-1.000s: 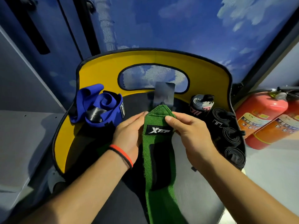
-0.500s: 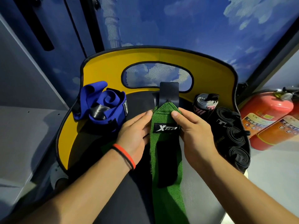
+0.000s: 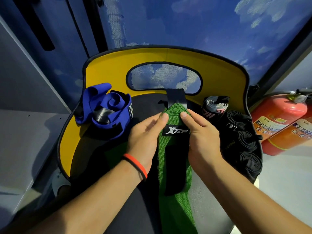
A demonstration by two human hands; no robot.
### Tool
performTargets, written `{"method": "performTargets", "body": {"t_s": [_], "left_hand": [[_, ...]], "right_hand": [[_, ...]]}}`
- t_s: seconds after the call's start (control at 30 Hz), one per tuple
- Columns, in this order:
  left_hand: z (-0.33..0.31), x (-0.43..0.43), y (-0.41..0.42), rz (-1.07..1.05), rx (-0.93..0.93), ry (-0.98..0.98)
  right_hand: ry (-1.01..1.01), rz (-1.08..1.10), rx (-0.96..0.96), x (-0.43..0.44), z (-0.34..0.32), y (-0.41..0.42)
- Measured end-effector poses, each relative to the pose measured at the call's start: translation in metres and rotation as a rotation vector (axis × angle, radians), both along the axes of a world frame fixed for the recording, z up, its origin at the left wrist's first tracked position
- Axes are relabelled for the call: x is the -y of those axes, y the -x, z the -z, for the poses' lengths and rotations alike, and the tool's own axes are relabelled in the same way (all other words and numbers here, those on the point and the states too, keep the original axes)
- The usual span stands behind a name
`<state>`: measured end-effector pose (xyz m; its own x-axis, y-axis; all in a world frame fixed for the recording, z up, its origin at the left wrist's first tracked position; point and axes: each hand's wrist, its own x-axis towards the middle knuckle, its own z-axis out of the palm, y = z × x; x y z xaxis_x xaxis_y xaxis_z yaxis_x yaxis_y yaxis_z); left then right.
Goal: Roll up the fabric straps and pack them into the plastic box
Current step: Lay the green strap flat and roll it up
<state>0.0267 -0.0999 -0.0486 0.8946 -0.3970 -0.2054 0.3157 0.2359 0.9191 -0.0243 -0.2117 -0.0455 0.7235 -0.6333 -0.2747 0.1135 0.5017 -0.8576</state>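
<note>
Green fabric strap (image 3: pixel 175 205) lies unrolled, lengthwise down the middle of a black seat (image 3: pixel 101 166), its white-lettered black label (image 3: pixel 175 131) and a dark fastening patch (image 3: pixel 175 168) facing up. The left hand (image 3: pixel 145 137) flanks its left edge and the right hand (image 3: pixel 202 139) its right edge. On both hands the fingers are stretched nearly straight, with the fingertips pressed on the strap's tapered far end, just short of the black tab (image 3: pixel 176 98).

A second ago the fingertips sat level with the label. They have since slid up past it toward the tip, while the strap itself has kept its place.

The strap's near end runs out of the bottom of the picture. The left hand is blurred, and both thumbs are hard to make out against the fabric.

A loosely bundled blue strap (image 3: pixel 109 112) sits to the left on the seat. To the right stands a rolled grey-and-pink strap (image 3: pixel 215 107), and beside it a row of rolled black straps (image 3: pixel 244 141), dark against the seat and hard to separate. A red-and-black wristband (image 3: pixel 136 164) circles the left wrist. The yellow seat back (image 3: pixel 108 70) curves behind, and two red fire extinguishers (image 3: pixel 278 119) lie at far right, partly cut off, their labels unreadable.
</note>
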Motion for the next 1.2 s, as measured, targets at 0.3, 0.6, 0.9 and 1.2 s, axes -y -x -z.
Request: {"method": "performTargets", "body": {"t_s": [0.3, 0.6, 0.9, 1.2], "left_hand": [[0.004, -0.006, -0.003, 0.006, 0.125, -0.116], [0.004, -0.01, -0.005, 0.021, 0.234, -0.355], [0.003, -0.016, -0.03, -0.218, -0.101, -0.25], [-0.007, -0.012, -0.02, -0.003, -0.171, -0.136]], "right_hand": [[0.104, 0.019, -0.043, -0.003, 0.001, -0.006], [0.385, 0.015, -0.182, -0.002, 0.009, -0.011], [1.279, -0.146, -0.281, -0.02, 0.003, 0.001], [1.228, -0.193, -0.276, -0.02, 0.007, -0.001]]}}
